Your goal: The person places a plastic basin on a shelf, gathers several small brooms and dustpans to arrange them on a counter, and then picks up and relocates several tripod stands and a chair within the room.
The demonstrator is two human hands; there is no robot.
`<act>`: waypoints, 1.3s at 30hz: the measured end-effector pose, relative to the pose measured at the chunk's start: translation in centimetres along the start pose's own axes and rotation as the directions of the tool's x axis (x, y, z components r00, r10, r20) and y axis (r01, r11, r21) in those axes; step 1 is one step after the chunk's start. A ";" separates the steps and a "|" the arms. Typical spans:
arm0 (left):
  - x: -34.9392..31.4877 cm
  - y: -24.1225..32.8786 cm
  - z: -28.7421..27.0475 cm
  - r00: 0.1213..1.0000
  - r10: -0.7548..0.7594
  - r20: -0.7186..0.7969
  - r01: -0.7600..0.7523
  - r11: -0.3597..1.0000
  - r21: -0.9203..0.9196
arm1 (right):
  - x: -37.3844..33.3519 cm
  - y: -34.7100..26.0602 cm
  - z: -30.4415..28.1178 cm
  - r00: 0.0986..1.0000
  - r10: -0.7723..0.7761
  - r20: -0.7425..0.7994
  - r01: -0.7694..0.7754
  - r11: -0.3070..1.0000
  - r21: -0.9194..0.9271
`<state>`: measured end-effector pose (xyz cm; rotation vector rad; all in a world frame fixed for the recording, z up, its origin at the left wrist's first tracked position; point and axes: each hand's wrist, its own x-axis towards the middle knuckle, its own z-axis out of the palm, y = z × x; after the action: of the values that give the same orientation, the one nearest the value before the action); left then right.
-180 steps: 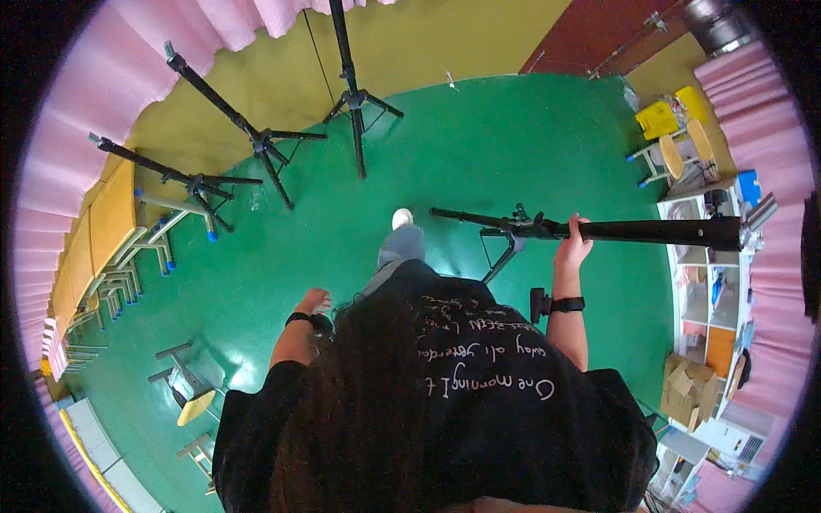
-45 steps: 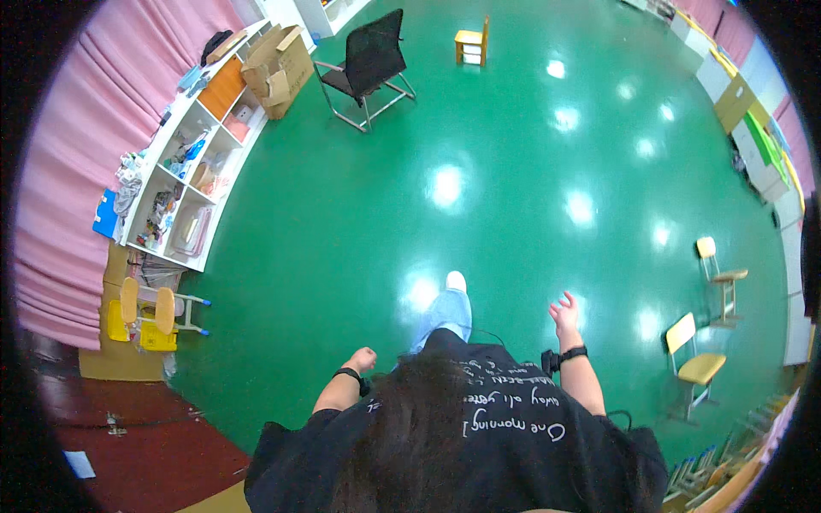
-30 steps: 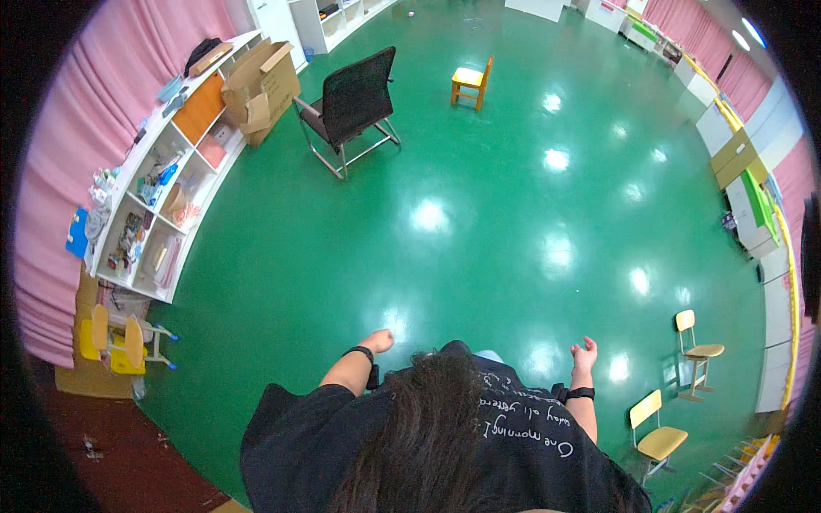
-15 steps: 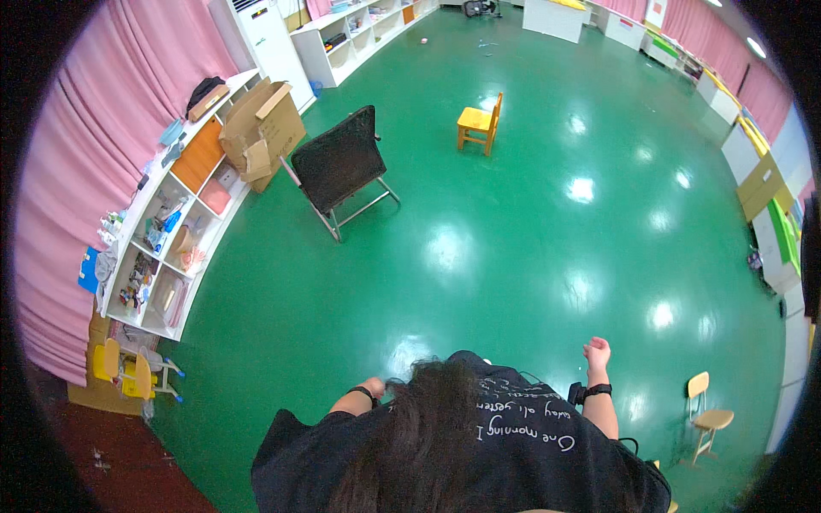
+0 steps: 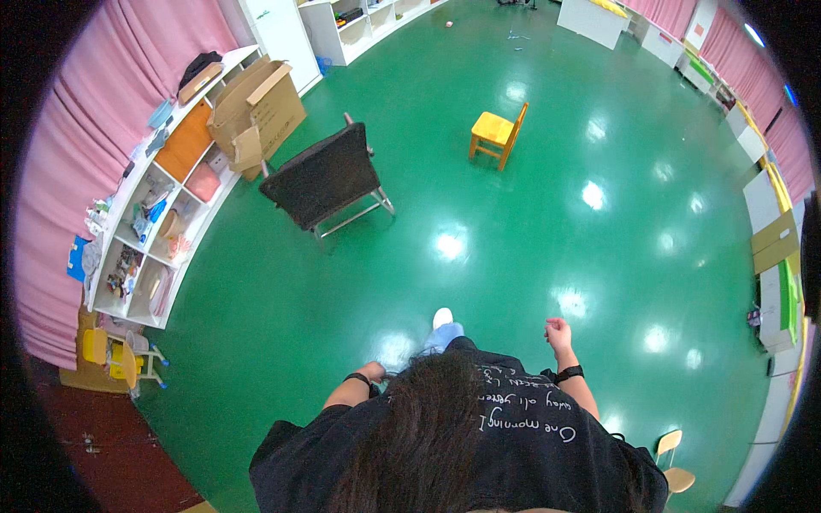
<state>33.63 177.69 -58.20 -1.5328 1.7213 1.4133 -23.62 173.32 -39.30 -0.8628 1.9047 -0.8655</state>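
My right hand [image 5: 558,334] is held out in front of my body, over the green floor. Its fingers are loosely curled, a fingertip or two standing apart, and nothing shows in them. A dark band circles that wrist. Low at my left side is my left hand [image 5: 375,371], also with a dark band; hair and the black shirt hide part of it, so its fingers cannot be made out. Neither hand touches anything I can see. One white shoe [image 5: 442,318] is in front, below a blue trouser leg. Ahead stand a black folding chair [image 5: 325,175] and a small yellow wooden chair [image 5: 493,128].
White shelves [image 5: 175,231] line the left wall, a large open cardboard box [image 5: 265,107] against them. At lower left are yellow child seats [image 5: 124,359]. A small wooden-seated chair [image 5: 677,474] stands behind at right. White cabinets [image 5: 774,291] run along the right side.
I have moved forward; the black chair and yellow chair are nearer. A white shoe has come into view. My right hand has swung inward, its fingers looser.
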 end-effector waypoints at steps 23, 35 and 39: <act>2.2 17.3 -59.3 0.318 -0.832 -0.456 -0.920 -0.155 -0.359 | 51.2 -31.2 2.1 0.983 0.042 0.176 -0.037 0.999 -0.033; -4.3 7.3 -62.4 0.099 -0.985 -0.140 -0.989 -0.082 -0.123 | 50.6 -54.9 43.0 0.295 -0.101 0.950 0.463 0.885 -0.050; -4.1 3.5 -62.5 0.114 -0.985 -0.132 -0.993 -0.111 -0.026 | 44.8 -56.9 53.8 0.208 0.032 0.978 0.482 0.867 -0.131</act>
<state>50.11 124.51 -29.35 1.0701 0.3805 -0.2778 19.27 94.28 -32.39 -1.5246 0.7491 0.1083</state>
